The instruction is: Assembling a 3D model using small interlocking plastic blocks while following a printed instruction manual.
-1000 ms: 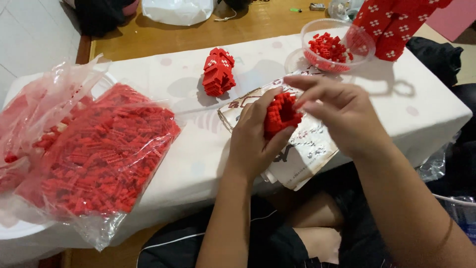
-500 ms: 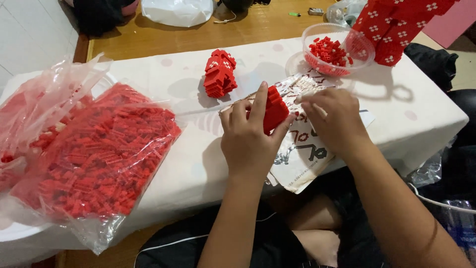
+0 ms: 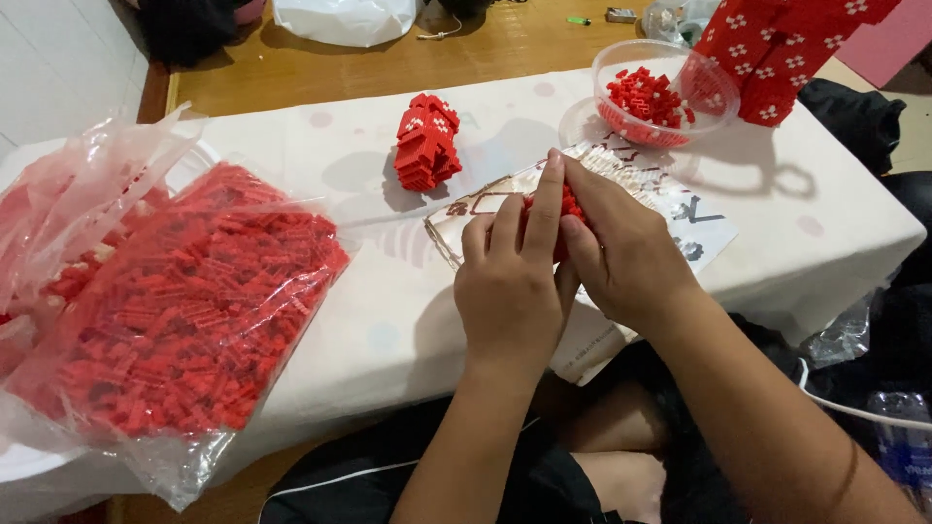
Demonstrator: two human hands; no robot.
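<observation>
My left hand (image 3: 510, 281) and my right hand (image 3: 621, 252) are pressed together around a small red block piece (image 3: 571, 206), which is mostly hidden between the fingers. Both hands hover over a printed instruction sheet (image 3: 699, 218) on the white table (image 3: 388, 320). A finished red block part (image 3: 425, 142) with white dots lies on the table just beyond my left hand. A clear plastic bowl (image 3: 714, 92) of loose red bricks stands behind my right hand.
A large clear bag (image 3: 184, 311) full of red bricks fills the table's left side, with a second bag (image 3: 58, 223) behind it. A tall red block model (image 3: 777, 49) with white flowers stands at the back right. Wooden floor (image 3: 291, 68) lies beyond.
The red piece was plainly visible between my hands a second ago. Both hands have since closed over it and moved down toward the sheet, so little of it shows.
</observation>
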